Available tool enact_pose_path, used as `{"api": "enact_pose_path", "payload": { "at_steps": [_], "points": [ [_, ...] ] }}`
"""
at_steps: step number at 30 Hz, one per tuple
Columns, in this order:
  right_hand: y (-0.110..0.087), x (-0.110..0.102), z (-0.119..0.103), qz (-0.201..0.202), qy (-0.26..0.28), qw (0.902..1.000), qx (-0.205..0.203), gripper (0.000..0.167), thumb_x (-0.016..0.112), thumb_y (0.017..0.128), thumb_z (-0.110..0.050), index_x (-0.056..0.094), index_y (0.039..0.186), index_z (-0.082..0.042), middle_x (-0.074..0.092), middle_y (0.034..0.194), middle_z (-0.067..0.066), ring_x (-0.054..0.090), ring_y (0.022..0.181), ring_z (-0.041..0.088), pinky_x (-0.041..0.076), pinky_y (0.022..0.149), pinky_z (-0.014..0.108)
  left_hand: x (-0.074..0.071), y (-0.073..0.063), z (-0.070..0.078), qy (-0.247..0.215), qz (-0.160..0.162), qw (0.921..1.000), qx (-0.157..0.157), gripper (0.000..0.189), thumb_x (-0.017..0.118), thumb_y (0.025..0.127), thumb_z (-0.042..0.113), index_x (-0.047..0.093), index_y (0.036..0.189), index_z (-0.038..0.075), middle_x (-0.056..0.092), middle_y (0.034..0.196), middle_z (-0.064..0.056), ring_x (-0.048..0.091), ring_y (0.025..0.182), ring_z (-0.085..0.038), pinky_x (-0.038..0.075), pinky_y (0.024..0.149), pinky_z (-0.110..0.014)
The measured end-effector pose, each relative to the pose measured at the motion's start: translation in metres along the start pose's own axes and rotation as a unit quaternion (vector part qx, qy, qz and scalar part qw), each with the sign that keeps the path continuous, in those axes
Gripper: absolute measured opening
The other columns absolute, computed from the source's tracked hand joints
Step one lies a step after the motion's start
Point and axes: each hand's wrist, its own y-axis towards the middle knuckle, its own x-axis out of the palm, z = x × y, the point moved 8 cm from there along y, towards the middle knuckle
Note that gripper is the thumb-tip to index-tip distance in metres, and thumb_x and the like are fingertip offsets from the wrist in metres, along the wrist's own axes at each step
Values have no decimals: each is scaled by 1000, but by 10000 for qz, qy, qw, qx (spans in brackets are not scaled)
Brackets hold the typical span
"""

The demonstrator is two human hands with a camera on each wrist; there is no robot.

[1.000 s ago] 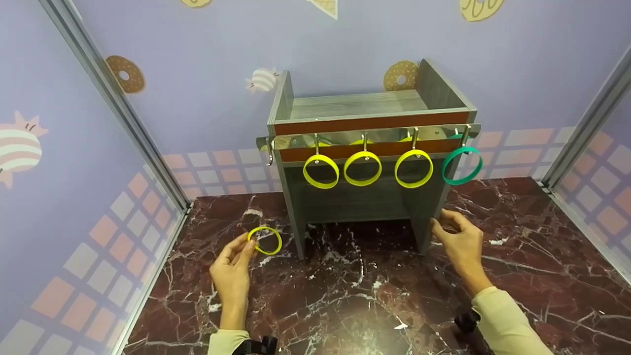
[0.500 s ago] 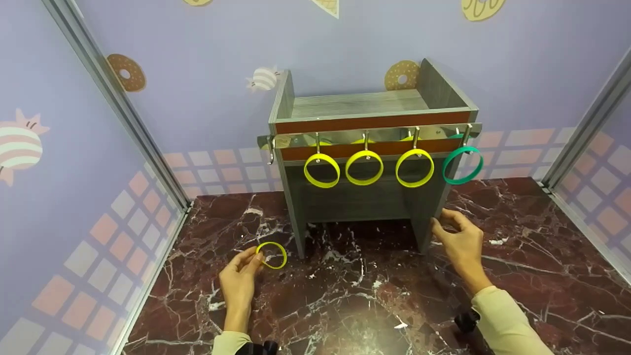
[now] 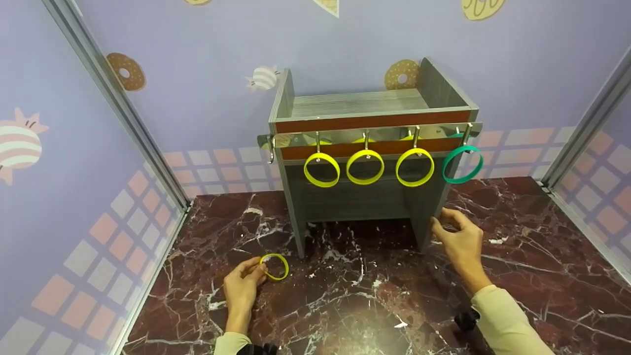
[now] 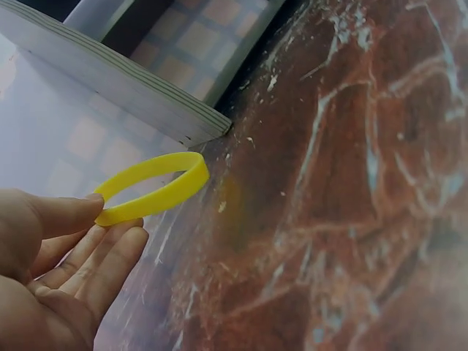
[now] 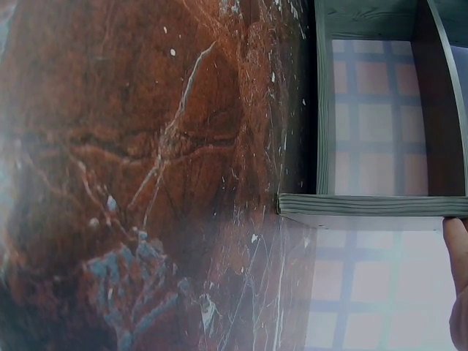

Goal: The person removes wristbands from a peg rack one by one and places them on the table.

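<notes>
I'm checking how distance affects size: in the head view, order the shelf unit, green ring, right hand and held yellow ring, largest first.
Shelf unit
Right hand
Green ring
Held yellow ring

The rings' true order is unsure; their nearness to the camera may differ.

The left hand (image 3: 240,291) has carried its yellow ring (image 4: 168,198) lower in the head view, slightly rightward.

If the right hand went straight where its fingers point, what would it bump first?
Most likely the shelf: the right hand seems to be touching its right side already, though depth is tricky.
</notes>
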Motion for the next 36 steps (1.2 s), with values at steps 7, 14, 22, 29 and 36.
{"api": "enact_pose_path", "payload": {
  "at_steps": [7, 14, 22, 29, 36],
  "points": [
    [0, 0, 3, -23, 26, 10000, 84, 21, 78, 86, 13, 77, 107, 9, 76, 93, 25, 72, 76, 2, 58, 62, 14, -1, -1, -3, 515, -86, 9986, 60, 24, 75, 94, -5, 73, 117, -13, 76, 106, -25, 76, 86, -21, 64, 73, -25],
    [0, 0, 0, 13, -83, 10000, 28, 20, 79, 86, 14, 76, 106, 10, 76, 93, 26, 69, 75, -5, 56, 60, 11, -4, -1, -1, 1529, -45, 9875, 392, 22, 80, 90, -1, 77, 111, -8, 78, 104, -21, 77, 88, -25, 59, 68, -16],
    [-5, 1, -38, 44, -182, 9993, -309, 19, 75, 85, 20, 73, 103, 17, 74, 90, 30, 66, 73, -11, 53, 59, 7, -6, -2, 4, 2174, 66, 9731, 757, 21, 84, 86, 2, 81, 106, -3, 80, 99, -16, 78, 83, -25, 56, 69, -20],
    [-5, 1, -41, 47, -101, 9995, -284, 18, 76, 84, 20, 73, 103, 17, 74, 90, 31, 66, 75, -11, 54, 62, 7, -7, -3, 7, 2443, 207, 9657, 850, 20, 86, 85, 5, 82, 104, -1, 80, 98, -13, 78, 85, -28, 60, 83, -45],
    [-5, 0, -42, 72, -147, 9995, -272, 19, 77, 84, 19, 74, 103, 16, 74, 91, 29, 68, 77, -5, 55, 63, 8, -6, -3, 11, 2362, 261, 9668, 935, 22, 86, 86, 4, 81, 106, -3, 80, 99, -16, 79, 88, -31, 60, 89, -51]
  ]
}}
